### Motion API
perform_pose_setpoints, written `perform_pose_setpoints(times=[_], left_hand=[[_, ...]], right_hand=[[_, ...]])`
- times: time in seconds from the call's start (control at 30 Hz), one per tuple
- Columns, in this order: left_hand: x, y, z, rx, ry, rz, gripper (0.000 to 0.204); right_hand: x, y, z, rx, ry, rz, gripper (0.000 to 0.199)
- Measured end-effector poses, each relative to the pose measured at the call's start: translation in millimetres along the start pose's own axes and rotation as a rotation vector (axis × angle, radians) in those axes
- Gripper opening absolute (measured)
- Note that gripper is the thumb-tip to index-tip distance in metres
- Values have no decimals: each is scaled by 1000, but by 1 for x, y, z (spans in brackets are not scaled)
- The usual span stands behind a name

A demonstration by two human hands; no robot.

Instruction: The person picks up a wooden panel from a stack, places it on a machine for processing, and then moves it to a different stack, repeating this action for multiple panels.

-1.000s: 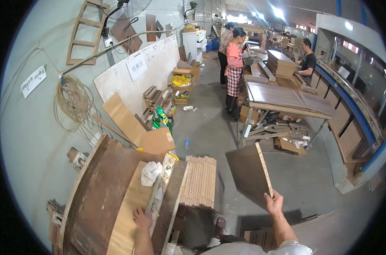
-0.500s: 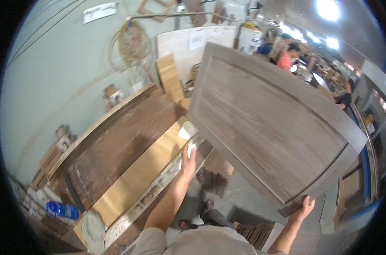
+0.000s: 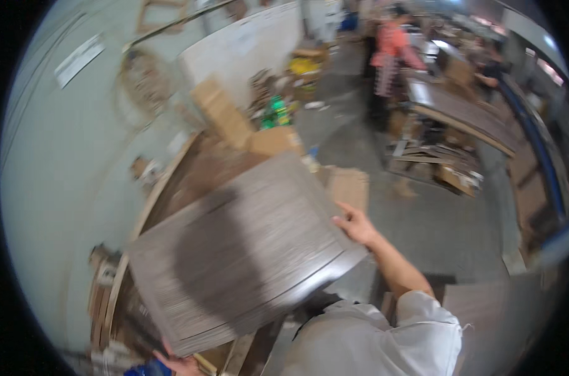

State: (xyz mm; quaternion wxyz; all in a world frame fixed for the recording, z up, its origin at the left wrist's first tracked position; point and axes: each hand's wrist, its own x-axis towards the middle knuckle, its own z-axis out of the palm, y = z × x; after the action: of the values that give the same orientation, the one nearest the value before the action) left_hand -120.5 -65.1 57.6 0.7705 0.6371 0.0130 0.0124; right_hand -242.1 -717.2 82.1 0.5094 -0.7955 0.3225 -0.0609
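Observation:
A grey-brown wood-grain cabinet door (image 3: 284, 207), a framed panel, lies tilted across the workbench (image 3: 165, 182) in front of me. My right hand (image 3: 358, 227) grips its right edge, with the thumb and index finger showing at the rim. At the door's near left corner is my left hand (image 3: 179, 365), closed on that corner, partly cut off by the picture's lower edge and blurred. A dark shadow falls over the middle of the door. Most of the bench top is hidden under it.
A blue object (image 3: 148, 368) sits beside my left hand. Cardboard (image 3: 348, 188) stands past the bench's far end, near green bottles (image 3: 276, 113). Farther right, a person in an orange top (image 3: 391, 47) stands by a table (image 3: 460, 116). Stacked boards (image 3: 485, 307) are at my right.
The door has swung from raised at the right to low over the bench at the left. My left hand has left the white thing at the bench and taken the door's corner. My view has turned right.

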Motion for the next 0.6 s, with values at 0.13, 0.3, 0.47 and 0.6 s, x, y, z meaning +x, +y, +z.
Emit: perform_pose_setpoints(times=[0.13, 0.3, 0.47, 0.6], left_hand=[[-34, 15, -49, 170, 341, -624, 67], [-35, -23, -67, 383, 373, -662, 71], [0, -42, -87, 376, 498, -621, 62], [63, -43, -82, 350, 517, -671, 60]], right_hand=[[96, -24, 76, 113, -247, -118, 60], [172, -71, 170, 60, -572, -72, 65], [246, -104, 272, 36, -668, -156, 64], [300, -145, 331, -164, -593, -226, 65]])
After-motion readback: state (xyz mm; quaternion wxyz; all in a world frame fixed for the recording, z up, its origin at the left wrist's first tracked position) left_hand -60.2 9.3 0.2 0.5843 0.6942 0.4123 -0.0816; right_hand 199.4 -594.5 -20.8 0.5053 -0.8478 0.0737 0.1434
